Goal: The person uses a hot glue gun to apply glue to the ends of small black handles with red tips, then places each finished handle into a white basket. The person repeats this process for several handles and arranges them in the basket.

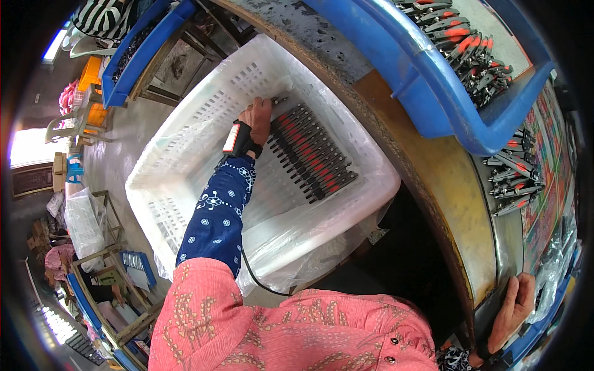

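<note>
My left hand [258, 117] reaches down into a white plastic crate [185, 139] lined with clear plastic. Its fingers touch the far end of a neat row of black and red handled pliers [309, 151] laid on the crate's bottom; whether they grip one is hidden. A small device is strapped on that wrist, over a blue patterned sleeve. My right hand [513, 306] rests flat on the edge of the metal-topped table [433, 167] at the lower right, holding nothing.
A blue bin [433, 86] full of similar pliers stands on the table. Several loose pliers [513, 179] lie beside it on the table. More blue crates and wooden racks stand at the left, with another person seated at the lower left.
</note>
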`<state>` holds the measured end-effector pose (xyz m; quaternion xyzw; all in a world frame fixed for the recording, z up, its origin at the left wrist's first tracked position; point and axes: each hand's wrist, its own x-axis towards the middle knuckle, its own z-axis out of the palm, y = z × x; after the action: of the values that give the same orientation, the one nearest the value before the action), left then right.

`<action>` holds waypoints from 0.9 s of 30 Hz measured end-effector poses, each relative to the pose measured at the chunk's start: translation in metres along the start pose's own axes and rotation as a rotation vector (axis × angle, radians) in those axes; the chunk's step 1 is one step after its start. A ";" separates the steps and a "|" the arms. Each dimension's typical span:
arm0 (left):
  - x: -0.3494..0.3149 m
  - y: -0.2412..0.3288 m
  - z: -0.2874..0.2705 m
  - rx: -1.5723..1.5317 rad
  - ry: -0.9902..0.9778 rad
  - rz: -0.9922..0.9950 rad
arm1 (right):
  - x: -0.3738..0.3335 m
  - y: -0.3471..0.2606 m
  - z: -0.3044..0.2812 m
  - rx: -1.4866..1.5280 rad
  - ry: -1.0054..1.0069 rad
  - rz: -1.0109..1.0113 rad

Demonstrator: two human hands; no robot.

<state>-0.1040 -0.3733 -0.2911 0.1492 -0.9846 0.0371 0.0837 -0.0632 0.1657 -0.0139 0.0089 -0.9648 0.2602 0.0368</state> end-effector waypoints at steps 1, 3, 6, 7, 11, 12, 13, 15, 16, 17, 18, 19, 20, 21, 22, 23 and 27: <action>0.001 0.001 0.000 0.004 -0.001 -0.001 | 0.000 0.000 0.000 0.004 0.008 -0.003; 0.002 0.002 -0.001 0.014 -0.004 -0.006 | 0.000 0.001 0.000 0.002 0.011 0.001; 0.003 0.003 -0.002 0.018 -0.008 -0.008 | 0.000 0.002 -0.001 -0.003 0.001 0.011; 0.003 0.003 -0.002 0.009 -0.004 0.003 | 0.000 0.002 -0.002 -0.004 -0.004 0.015; 0.003 0.003 -0.001 0.017 0.042 -0.031 | 0.001 0.004 0.000 0.017 0.003 0.010; 0.003 0.003 0.000 0.006 0.051 -0.026 | 0.001 0.004 0.001 0.017 0.007 0.001; 0.003 0.004 0.002 -0.002 0.067 -0.021 | 0.001 0.004 0.002 0.016 0.010 -0.009; 0.003 0.004 0.004 -0.083 0.056 -0.008 | 0.001 0.003 0.002 0.013 0.007 -0.007; 0.004 0.004 0.005 -0.156 0.031 0.002 | 0.001 0.003 0.001 0.027 0.006 -0.005; 0.004 0.003 0.007 -0.230 0.006 0.012 | 0.001 0.002 0.001 0.012 0.002 -0.001; 0.004 0.004 0.008 -0.260 -0.004 -0.011 | 0.000 0.002 0.000 0.013 -0.004 0.005; 0.004 0.004 0.010 -0.292 -0.015 -0.033 | 0.000 0.001 -0.001 0.034 -0.008 0.013; 0.005 0.004 0.012 -0.329 -0.026 -0.050 | 0.000 0.001 0.000 0.017 -0.006 0.009; 0.005 0.004 0.014 -0.371 -0.039 -0.073 | 0.000 0.001 0.000 0.021 -0.004 0.006; 0.006 0.004 0.015 -0.417 -0.053 -0.091 | 0.001 0.001 0.001 0.025 -0.002 0.002; 0.006 0.003 0.016 -0.466 -0.065 -0.111 | 0.001 0.002 0.001 0.020 0.007 -0.002; 0.001 0.002 0.015 -0.426 0.053 -0.059 | 0.001 0.001 0.002 0.016 0.015 0.006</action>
<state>-0.1077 -0.3732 -0.3054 0.1559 -0.9628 -0.1703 0.1402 -0.0644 0.1661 -0.0161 0.0043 -0.9624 0.2683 0.0432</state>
